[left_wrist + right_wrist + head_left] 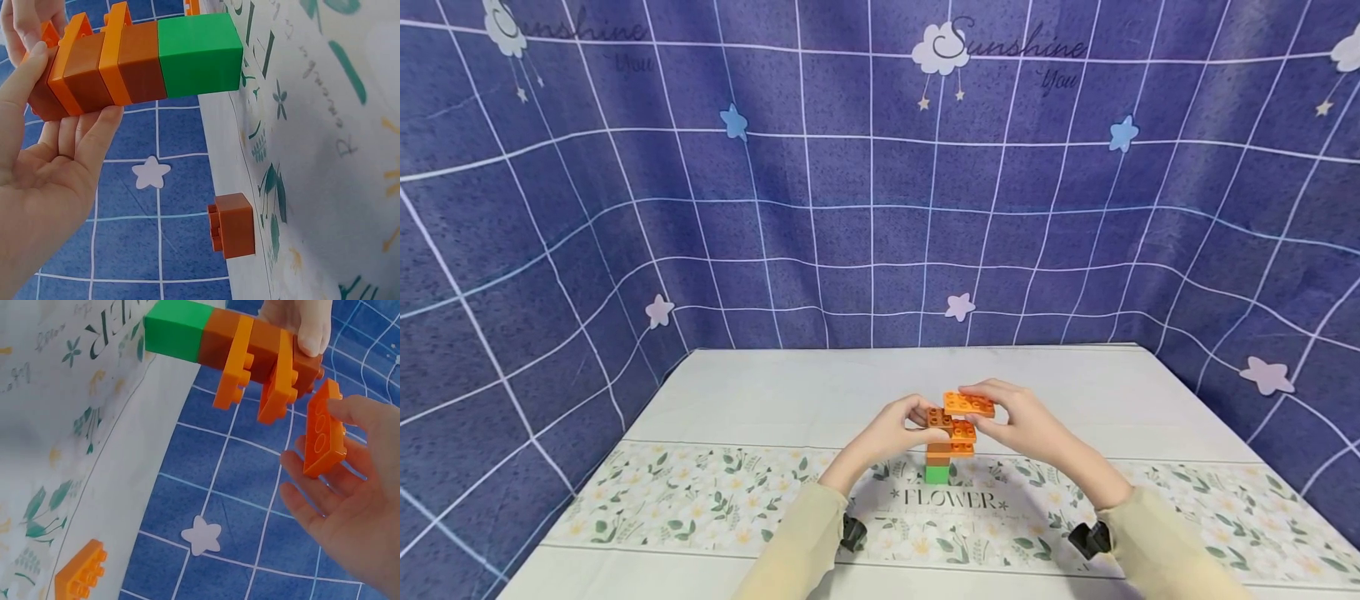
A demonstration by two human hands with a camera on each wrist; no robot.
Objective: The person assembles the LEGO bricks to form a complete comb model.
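A tower of toy building bricks stands on the tabletop: a green brick (937,474) at the base, then brown bricks alternating with thin orange bricks that jut out to the right. A brown brick (939,417) tops it. My left hand (891,432) grips the tower's upper part, thumb on the near side and fingers behind. Between thumb and fingers, my right hand (1026,423) pinches another thin orange brick (324,434), studs up. It hangs just above and right of the top brown brick, with a gap showing in the right wrist view.
A loose brown brick (237,228) lies on the table in the left wrist view, and a loose orange brick (80,575) in the right wrist view. A flowered band (700,492) crosses the white tabletop (820,375). Behind hangs a blue gridded curtain (835,233).
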